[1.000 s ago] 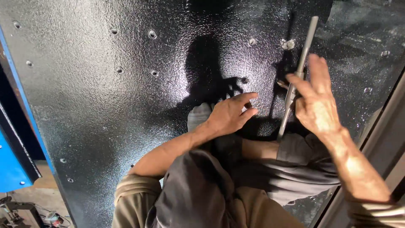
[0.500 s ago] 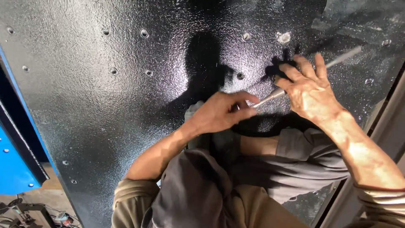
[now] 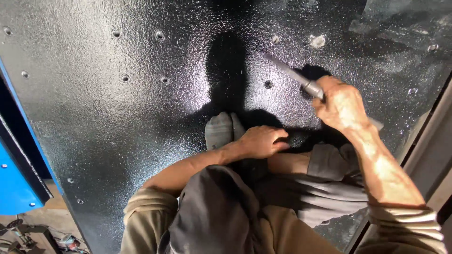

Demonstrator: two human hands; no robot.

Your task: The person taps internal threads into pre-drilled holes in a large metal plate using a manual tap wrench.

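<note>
Crouching over a black, rough-coated metal panel [image 3: 117,117], a person gripped a slim grey metal rod [image 3: 301,80] in the right hand [image 3: 341,106], fingers wrapped tightly round its lower shaft, as seen from the head camera. The rod slanted up and to the left across the panel, its tip near a small drilled hole [image 3: 268,84]; its butt end poked out below the fist. The left hand [image 3: 261,141] rested knuckles up on the panel beside a grey sock [image 3: 221,129], fingers curled loosely and holding nothing. More holes [image 3: 160,35] dotted the surface, and a blue frame [image 3: 14,188] stood at the left edge. The rod looked stiff, fairly light and smooth, probably best held mid-shaft in a full fist.
</note>
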